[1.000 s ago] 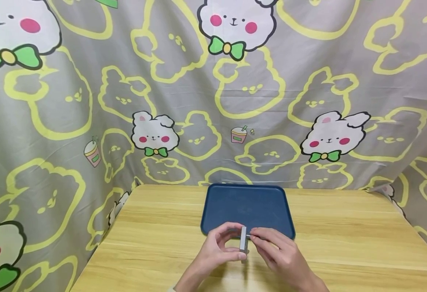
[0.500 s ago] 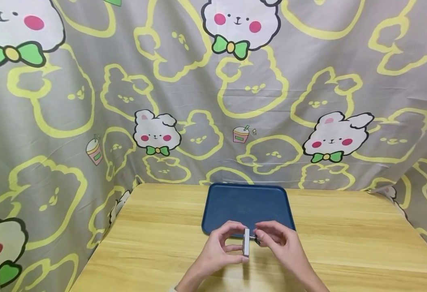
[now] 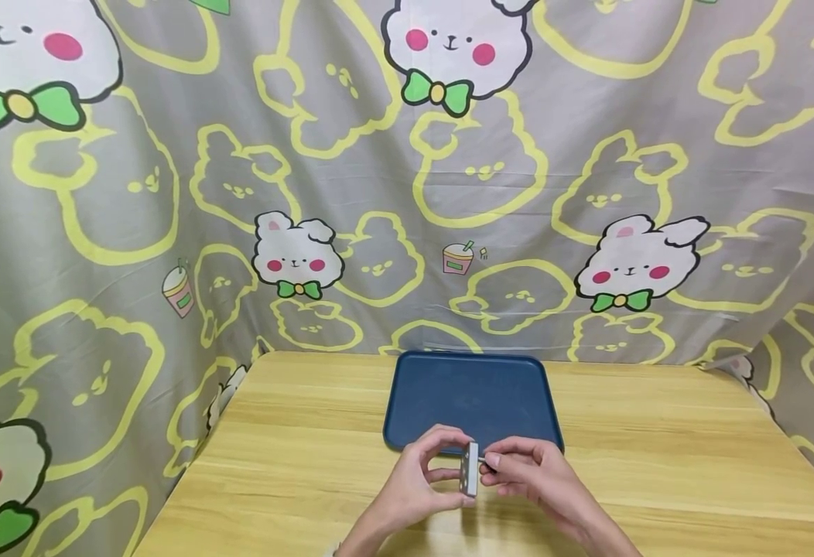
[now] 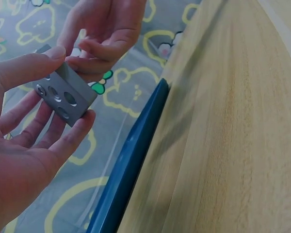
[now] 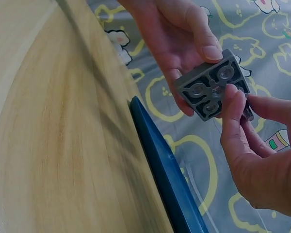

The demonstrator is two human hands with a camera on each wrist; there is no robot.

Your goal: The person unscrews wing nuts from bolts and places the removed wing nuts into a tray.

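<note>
In the head view my left hand (image 3: 414,481) grips a grey square block (image 3: 472,469) on edge, thumb below and fingers above. The left wrist view shows several round holes in one face of the block (image 4: 68,94). Its other face, in the right wrist view, has ribs and ring-shaped recesses. At that face my right hand (image 3: 539,476) pinches a small metal screw (image 5: 249,114) between thumb and fingers. A thin shank bridges the gap from fingertips to block in the head view. How deep it sits is hidden.
A dark blue tray (image 3: 470,394) lies behind the hands on the wooden table (image 3: 295,433). Beyond the table's far edge hangs a grey curtain (image 3: 379,186) with cartoon animals, and it also closes in both sides.
The right hand's fingers have shifted their pinch on the screw, opening a little and closing again. The block has turned slightly and moved a bit right and nearer, with the left hand still gripping it.
</note>
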